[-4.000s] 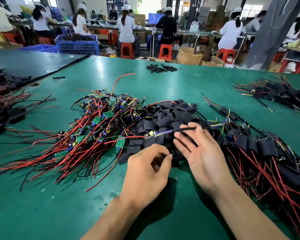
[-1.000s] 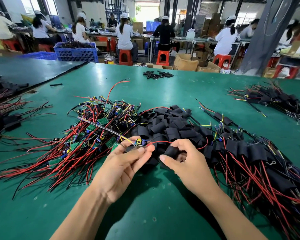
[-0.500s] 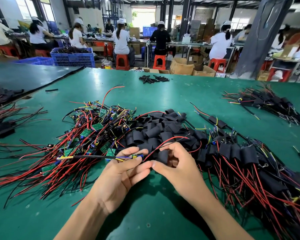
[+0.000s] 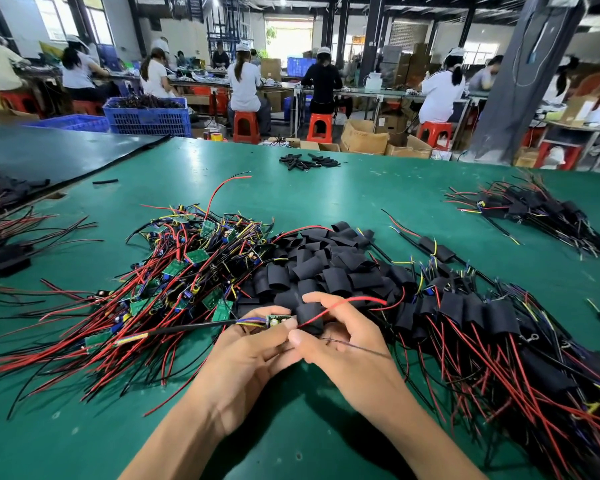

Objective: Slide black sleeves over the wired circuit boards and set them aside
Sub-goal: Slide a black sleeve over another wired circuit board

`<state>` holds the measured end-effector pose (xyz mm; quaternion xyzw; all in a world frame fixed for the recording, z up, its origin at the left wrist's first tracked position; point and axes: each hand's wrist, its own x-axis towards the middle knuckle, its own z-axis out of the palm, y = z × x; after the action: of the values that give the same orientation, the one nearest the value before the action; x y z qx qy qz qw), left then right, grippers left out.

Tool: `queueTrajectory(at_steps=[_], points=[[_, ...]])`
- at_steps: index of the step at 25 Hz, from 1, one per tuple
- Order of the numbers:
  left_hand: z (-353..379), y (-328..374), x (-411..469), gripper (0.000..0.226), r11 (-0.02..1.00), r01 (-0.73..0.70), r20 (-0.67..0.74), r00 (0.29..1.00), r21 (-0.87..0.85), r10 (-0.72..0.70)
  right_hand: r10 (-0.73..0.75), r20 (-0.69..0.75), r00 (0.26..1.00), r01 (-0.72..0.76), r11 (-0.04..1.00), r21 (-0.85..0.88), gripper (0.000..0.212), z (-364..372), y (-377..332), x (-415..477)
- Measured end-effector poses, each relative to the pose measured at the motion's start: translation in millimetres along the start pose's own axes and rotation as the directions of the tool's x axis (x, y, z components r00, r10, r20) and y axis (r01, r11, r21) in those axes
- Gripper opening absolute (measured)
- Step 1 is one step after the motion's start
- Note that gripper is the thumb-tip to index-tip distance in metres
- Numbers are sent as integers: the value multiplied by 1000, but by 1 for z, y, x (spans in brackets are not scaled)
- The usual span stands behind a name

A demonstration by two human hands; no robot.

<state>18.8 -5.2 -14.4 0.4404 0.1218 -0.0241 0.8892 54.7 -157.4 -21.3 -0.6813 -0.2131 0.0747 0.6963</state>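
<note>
Circuit board (image 4: 277,320), small and green with a pale round part on top (finer detail is too small to read), sits just below the centre of the frame on the green table (image 4: 326,188). Its long axis runs left to right. A black cable (image 4: 191,327) leaves its left end towards the lower left, and 1 red wire (image 4: 354,301) leaves its right end, rising to the right. The left hand (image 4: 253,355) pinches the board at its fingertips. The right hand (image 4: 343,344), touching the left, curls its fingers round a black sleeve (image 4: 309,315) just right of the board. The red wire crosses the sleeve, but whether it runs inside cannot be told. Bare boards (image 4: 187,271) are heaped to the left of the hands, and loose sleeves (image 4: 319,261) lie above them.
</note>
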Motion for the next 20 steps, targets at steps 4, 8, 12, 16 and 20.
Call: queueTrajectory(at_steps=[4, 8, 12, 16, 20], points=[[-2, 2, 3, 25, 998, -56, -109, 993, -31, 53, 20, 73, 997, -14, 997, -76, 33, -5, -5, 2], [-2, 3, 3, 29, 997, -76, -152, 985, 0, 75, -3, 4, 1000, 3, 994, -106, 19, -6, -2, 4], [0, 2, 1, 32, 998, -55, -160, 986, 3, 54, -10, -33, 999, 7, 998, -65, 12, -12, 2, 7], [0, 4, 2, 38, 998, -64, -144, 988, -7, 62, 21, -70, 997, -17, 997, 70, 15, -12, -1, 8], [-1, 3, 3, 35, 997, -75, -126, 989, -11, 73, 73, -105, 992, -56, 987, 151, 12, -10, -3, 8]])
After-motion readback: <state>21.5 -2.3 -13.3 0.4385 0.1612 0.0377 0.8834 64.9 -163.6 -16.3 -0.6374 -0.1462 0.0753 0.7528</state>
